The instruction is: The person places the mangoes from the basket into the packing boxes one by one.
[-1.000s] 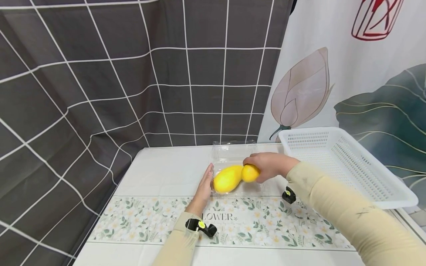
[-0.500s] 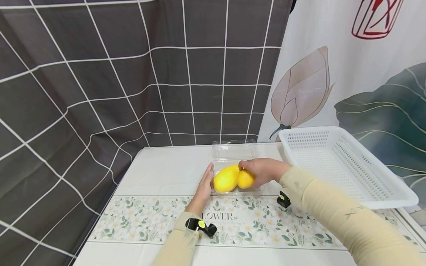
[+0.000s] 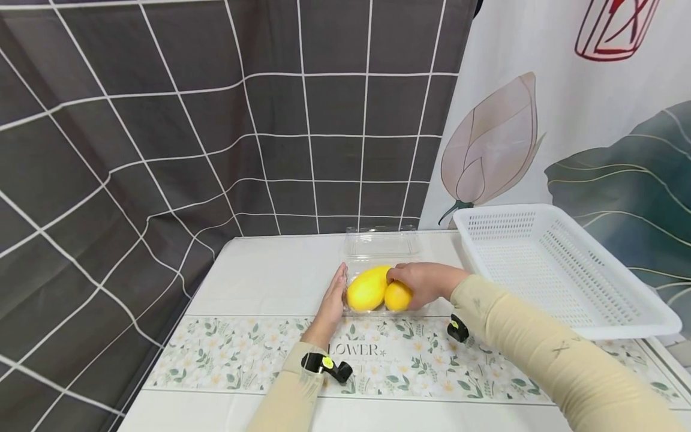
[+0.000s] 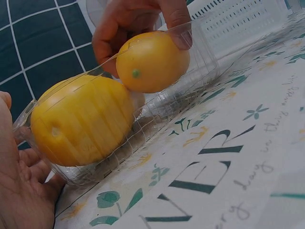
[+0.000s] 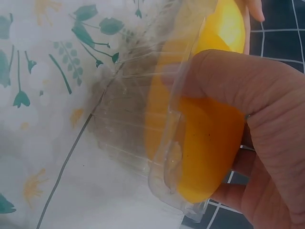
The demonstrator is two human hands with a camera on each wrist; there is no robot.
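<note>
My right hand (image 3: pixel 426 283) grips a small oval yellow fruit (image 3: pixel 398 296) from above, thumb on the near side. In the left wrist view that small fruit (image 4: pixel 152 64) shows a green spot at its end and sits partly below the rim of a clear plastic clamshell box (image 4: pixel 169 102). The box's lid (image 3: pixel 382 245) stands open at the back. A larger yellow fruit (image 3: pixel 368 289) lies in the left part of the box, close beside the small one. Against the box's left wall rests my left hand (image 3: pixel 330 303), its fingers extended.
A white perforated plastic basket (image 3: pixel 561 282) stands at the right of the table. The table cover (image 3: pixel 259 276) is white with a flowered band along the front. A dark checked curtain (image 3: pixel 335 108) hangs behind, with a white printed one (image 3: pixel 502 36) at its right.
My right hand has moved left and slightly lower, bringing the small yellow fruit down into the box beside the larger one. The left hand has stayed at the box's left wall.
</note>
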